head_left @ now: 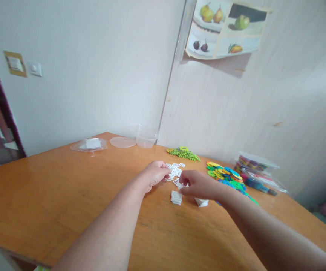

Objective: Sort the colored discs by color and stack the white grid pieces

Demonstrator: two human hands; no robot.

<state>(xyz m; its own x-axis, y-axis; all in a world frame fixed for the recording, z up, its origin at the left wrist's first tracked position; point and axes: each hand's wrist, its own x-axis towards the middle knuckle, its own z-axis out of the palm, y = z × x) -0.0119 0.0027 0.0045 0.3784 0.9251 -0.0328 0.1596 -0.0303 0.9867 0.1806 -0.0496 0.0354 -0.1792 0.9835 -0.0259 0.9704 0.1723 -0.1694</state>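
Here, both hands work over a loose scatter of white square pieces lying near the middle of the wooden table. The left hand is curled, its fingertips pinched against the left edge of the scatter; the right hand is curled too, fingers closed on a white piece at the near right edge of it. What exactly each pinch holds is too small to tell.

Just beside the right hand, on the near side, stand two small stacks of white pieces: one stack just below the fingers, the other stack partly under the wrist.

To the right, near the wall, lie a green heap and a mixed coloured heap, the latter close to the right forearm. Beyond it, towards the table's right edge, sits a clear lidded box of coloured pieces.

At the far corner stand a clear tub, a round lid and a flat plastic pack, all well apart from the hands. The broad left and near parts of the table lie bare up to the front edge.
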